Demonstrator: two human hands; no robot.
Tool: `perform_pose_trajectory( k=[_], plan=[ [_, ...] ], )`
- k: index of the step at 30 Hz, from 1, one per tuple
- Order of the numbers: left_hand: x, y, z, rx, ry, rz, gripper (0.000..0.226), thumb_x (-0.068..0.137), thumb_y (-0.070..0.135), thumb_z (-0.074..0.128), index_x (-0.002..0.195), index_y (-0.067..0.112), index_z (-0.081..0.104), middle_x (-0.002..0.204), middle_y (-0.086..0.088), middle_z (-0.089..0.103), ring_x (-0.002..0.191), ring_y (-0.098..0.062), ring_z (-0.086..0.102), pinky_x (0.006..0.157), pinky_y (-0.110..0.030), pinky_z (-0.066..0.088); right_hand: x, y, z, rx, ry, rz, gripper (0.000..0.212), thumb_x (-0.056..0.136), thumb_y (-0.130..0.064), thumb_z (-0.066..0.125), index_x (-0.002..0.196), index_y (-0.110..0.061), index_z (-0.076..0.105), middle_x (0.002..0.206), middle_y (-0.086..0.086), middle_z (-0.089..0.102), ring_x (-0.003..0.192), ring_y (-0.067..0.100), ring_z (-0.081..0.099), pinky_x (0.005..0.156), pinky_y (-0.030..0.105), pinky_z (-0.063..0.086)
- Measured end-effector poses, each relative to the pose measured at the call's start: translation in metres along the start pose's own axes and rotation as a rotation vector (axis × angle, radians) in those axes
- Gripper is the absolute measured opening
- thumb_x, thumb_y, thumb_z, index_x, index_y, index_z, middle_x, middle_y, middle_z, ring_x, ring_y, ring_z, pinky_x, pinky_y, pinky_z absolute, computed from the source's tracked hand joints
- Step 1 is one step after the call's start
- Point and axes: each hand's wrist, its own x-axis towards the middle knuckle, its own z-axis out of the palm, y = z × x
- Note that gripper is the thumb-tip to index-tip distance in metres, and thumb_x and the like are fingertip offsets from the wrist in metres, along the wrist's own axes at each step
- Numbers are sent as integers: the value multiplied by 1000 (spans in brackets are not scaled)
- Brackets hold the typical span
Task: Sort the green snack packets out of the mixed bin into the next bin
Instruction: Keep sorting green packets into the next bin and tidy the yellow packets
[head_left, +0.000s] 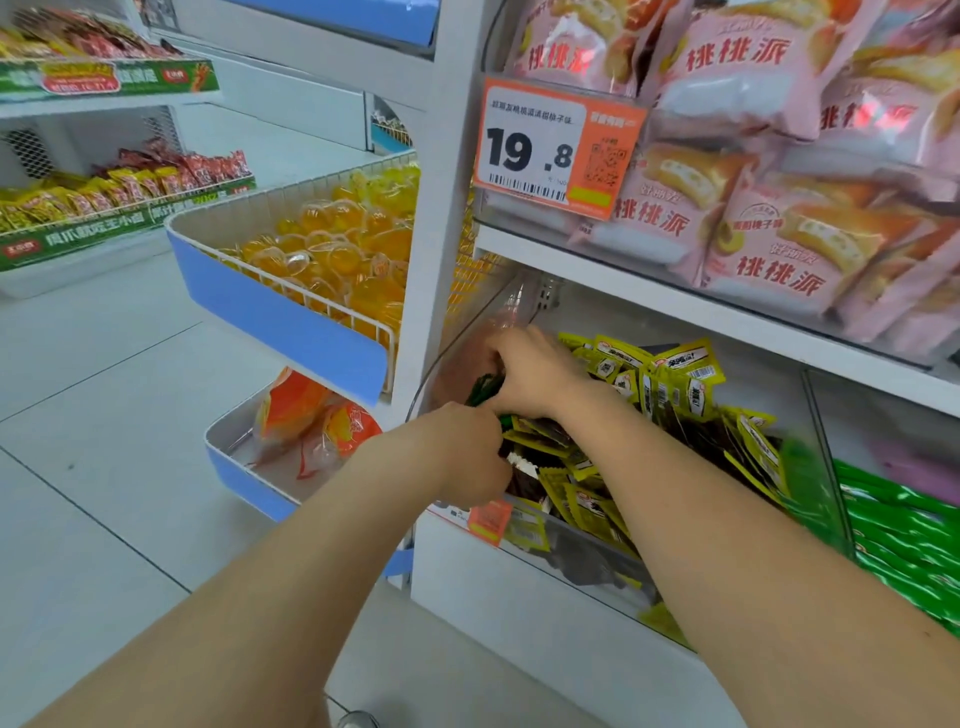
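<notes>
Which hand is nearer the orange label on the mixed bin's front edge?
Left. The left hand is just above the orange label; the right hand reaches deeper into the bin, farther back.

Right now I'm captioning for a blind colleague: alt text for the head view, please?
A left hand and right hand grip dark green packets at the left end of a clear shelf bin heaped with yellow packets. The next bin to the right holds bright green packets; pink cake packs sit above.

Dark green packets (484, 387) poke out of the right hand (530, 369), which grips them just above the left hand (462, 457). Below both hands, the mixed bin (582, 561) holds heaped yellow packets (675, 384). To their right, the next bin (831, 467) holds bright green packets (904, 530).
</notes>
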Motion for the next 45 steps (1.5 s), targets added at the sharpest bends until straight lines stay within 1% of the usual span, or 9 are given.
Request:
perform_pose_trajectory(
  k=[7,11,18,23,26,31,35,39,45],
  plan=[
    [4,6,2,-11,118,-60,15,101,10,53,88,7,46,94,-10,51,77,-15,47,61,-26,39,-9,-8,-11,-240,-52,-147,24,80,-41,75,85,-19,69,73,1,57,69,26,57,55,34,50],
    [4,7,4,-18,126,-85,37,98,4,54,130,-3,39,122,-22,51,105,-30,52,77,-34,41,-13,-11,-18,-402,-122,-258,33,91,-23,67,67,-18,46,66,2,44,63,27,48,48,30,25],
    [15,9,3,-100,393,-157,40,99,8,63,127,-4,37,115,-20,54,103,-32,62,71,-28,43,-17,13,-32,-168,-60,-212,22,93,-36,75,110,-22,72,102,5,58,85,29,61,69,36,50],
    [28,5,4,-280,507,-47,28,92,20,72,110,10,53,99,-8,57,93,-30,58,70,-33,37,-47,24,-46,28,106,-183,25,98,-36,70,83,-17,65,76,-1,56,82,26,57,63,36,38],
    [33,5,4,-329,545,-13,21,91,17,70,99,17,51,100,-10,57,96,-31,56,72,-34,36,-73,22,-51,98,211,-170,20,98,-38,68,95,-19,68,84,1,68,82,25,58,70,39,45],
    [28,6,10,-319,393,-26,30,87,7,61,116,14,55,98,-6,62,92,-29,63,70,-33,46,-116,21,-59,99,236,-105,30,105,-36,59,130,-18,62,95,5,70,91,24,56,74,40,45],
    [23,10,13,-226,262,-40,21,90,3,58,109,10,50,103,-11,61,91,-29,59,78,-37,50,-144,26,-61,-62,225,-150,28,107,-35,54,128,-18,61,112,4,69,103,26,66,86,44,53],
    [26,17,14,-148,126,10,51,92,-2,51,141,9,41,129,-17,59,109,-36,59,82,-38,47,-162,41,-61,-177,202,-120,26,103,-33,55,127,-22,57,122,-1,67,106,24,65,84,40,54],
    [40,15,18,-127,186,-5,11,93,10,55,103,7,52,103,-17,63,89,-30,61,58,-31,41,-173,62,-56,-218,185,-104,39,96,-29,61,133,-38,54,117,-9,70,114,21,59,96,41,46]
  ],
)
